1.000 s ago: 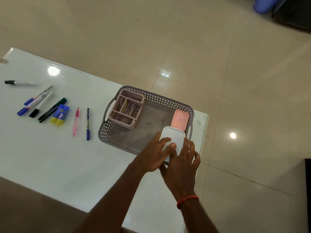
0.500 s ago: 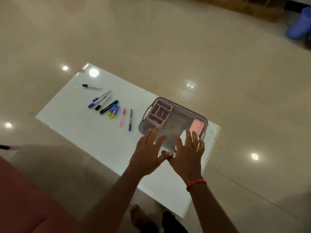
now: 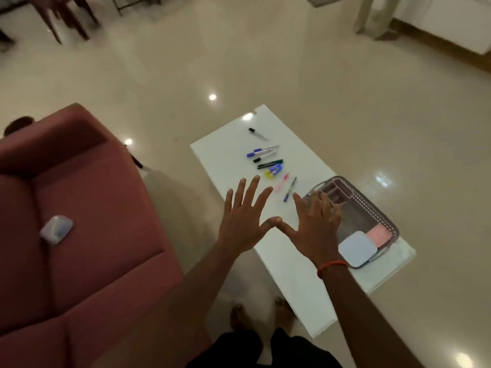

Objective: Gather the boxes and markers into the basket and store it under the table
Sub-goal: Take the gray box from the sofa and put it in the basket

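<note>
A grey perforated basket point(image 3: 372, 205) sits at the right end of the white table point(image 3: 231, 150). Inside it are a pink divided organiser box point(image 3: 336, 193), a pink box point(image 3: 378, 235) and a white box point(image 3: 357, 249). Several markers and pens point(image 3: 264, 155) and a blue-and-yellow glue stick point(image 3: 273, 171) lie on the table left of the basket. My left hand point(image 3: 243, 221) and right hand point(image 3: 314, 227) are raised above the table, fingers spread, thumb tips touching. Both hold nothing.
A dark red sofa point(image 3: 79, 235) fills the left side, with a small pale case point(image 3: 56, 229) lying on its seat. My bare feet point(image 3: 259, 314) stand on the tiled floor between sofa and table. Chair legs point(image 3: 66, 19) stand far back left.
Both hands have let go of the white box, which now lies in the basket, and lifted with fingers spread. The camera has pulled back and turned, bringing the sofa into view.
</note>
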